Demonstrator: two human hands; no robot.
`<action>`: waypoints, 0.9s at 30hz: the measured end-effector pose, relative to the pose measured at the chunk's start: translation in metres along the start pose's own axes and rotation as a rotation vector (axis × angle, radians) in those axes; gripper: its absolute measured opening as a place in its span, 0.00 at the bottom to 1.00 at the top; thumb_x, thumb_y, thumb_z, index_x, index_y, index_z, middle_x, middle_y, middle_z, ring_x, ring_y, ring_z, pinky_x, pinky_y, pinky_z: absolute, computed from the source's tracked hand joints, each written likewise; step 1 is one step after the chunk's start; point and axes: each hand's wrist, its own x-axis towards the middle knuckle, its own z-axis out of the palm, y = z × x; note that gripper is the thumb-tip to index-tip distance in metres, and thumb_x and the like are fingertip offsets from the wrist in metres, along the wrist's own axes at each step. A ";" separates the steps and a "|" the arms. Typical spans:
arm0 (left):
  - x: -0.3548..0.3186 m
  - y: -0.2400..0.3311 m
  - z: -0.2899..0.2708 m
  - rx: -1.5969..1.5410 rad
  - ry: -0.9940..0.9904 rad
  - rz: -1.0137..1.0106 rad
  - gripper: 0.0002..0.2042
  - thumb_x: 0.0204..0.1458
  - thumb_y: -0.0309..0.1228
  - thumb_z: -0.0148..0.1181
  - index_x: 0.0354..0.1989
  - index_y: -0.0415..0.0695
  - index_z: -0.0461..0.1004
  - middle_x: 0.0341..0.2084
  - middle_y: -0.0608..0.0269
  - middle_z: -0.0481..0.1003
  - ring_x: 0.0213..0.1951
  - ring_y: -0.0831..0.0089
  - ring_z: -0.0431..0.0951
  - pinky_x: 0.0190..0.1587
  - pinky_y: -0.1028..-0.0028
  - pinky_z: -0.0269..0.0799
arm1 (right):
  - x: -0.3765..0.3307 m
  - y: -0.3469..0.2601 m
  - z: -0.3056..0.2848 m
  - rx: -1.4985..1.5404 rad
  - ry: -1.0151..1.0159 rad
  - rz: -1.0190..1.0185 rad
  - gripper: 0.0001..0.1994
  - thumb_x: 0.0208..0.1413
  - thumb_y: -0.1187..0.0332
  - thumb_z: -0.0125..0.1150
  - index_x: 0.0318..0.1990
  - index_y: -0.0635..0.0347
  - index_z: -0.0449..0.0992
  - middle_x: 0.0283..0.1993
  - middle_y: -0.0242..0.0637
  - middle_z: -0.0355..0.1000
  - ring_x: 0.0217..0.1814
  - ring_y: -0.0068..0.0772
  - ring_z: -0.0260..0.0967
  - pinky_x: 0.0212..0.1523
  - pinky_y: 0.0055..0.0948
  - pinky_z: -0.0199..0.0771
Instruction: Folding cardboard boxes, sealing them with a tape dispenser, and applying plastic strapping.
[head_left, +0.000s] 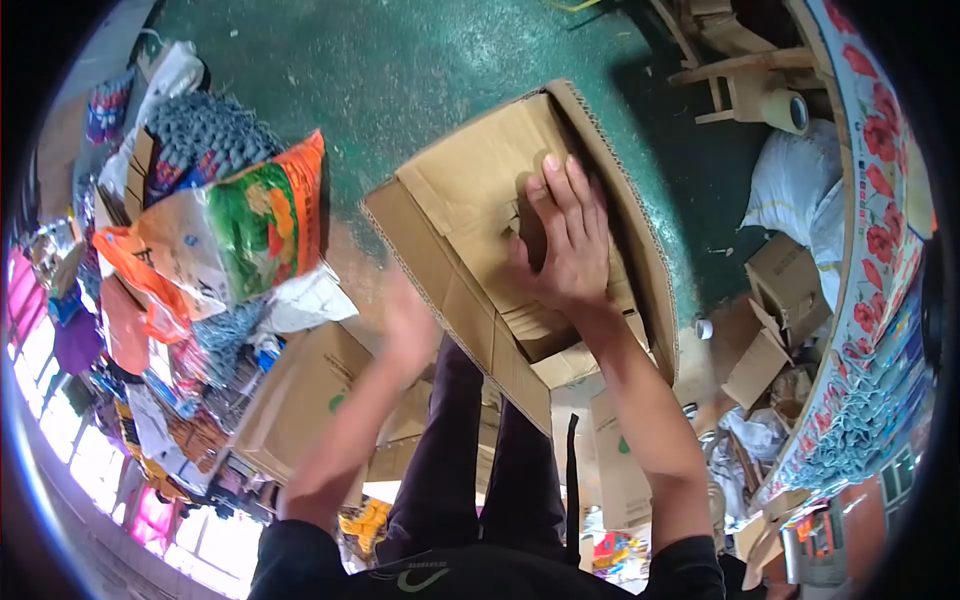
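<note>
An open cardboard box (450,290) is in front of me, tilted, with its raised side walls around brown cardboard panels (470,190). My right hand (572,240) reaches inside it and lies flat against a panel, fingers stretched out and thumb apart, gripping nothing. A small dark gap shows beside the thumb. Just left of the box's outer wall is my left hand (408,325), smeared by motion. Its fingers cannot be made out, nor whether it touches the box.
Left, an orange and clear plastic bag (225,235) lies on piled grey-blue knitted pieces (215,130). Flattened cardboard (300,400) leans nearby. On the right are an open carton (785,290), white sacks (795,190), a tape roll (785,111) and a flower-patterned table edge (875,180). The floor (420,60) is green.
</note>
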 end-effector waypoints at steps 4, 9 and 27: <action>0.011 -0.079 0.067 0.265 0.433 0.441 0.31 0.65 0.34 0.50 0.72 0.37 0.46 0.62 0.46 0.63 0.62 0.55 0.66 0.65 0.66 0.60 | 0.000 -0.008 0.004 0.006 0.079 0.021 0.30 0.49 0.70 0.61 0.64 0.57 0.67 0.70 0.48 0.60 0.74 0.54 0.53 0.70 0.54 0.54; 0.003 -0.077 0.089 0.651 0.575 0.508 0.31 0.64 0.36 0.52 0.70 0.36 0.48 0.58 0.41 0.65 0.53 0.51 0.72 0.53 0.60 0.71 | 0.000 0.010 0.002 -0.091 0.137 -0.065 0.25 0.51 0.77 0.58 0.60 0.59 0.71 0.66 0.50 0.66 0.71 0.54 0.58 0.70 0.51 0.55; -0.003 -0.067 0.093 0.823 0.710 0.348 0.35 0.60 0.42 0.57 0.68 0.35 0.50 0.56 0.35 0.65 0.58 0.41 0.68 0.56 0.51 0.67 | -0.019 -0.006 -0.015 -0.174 0.023 0.574 0.31 0.58 0.46 0.54 0.59 0.62 0.67 0.39 0.56 0.77 0.38 0.65 0.76 0.40 0.52 0.76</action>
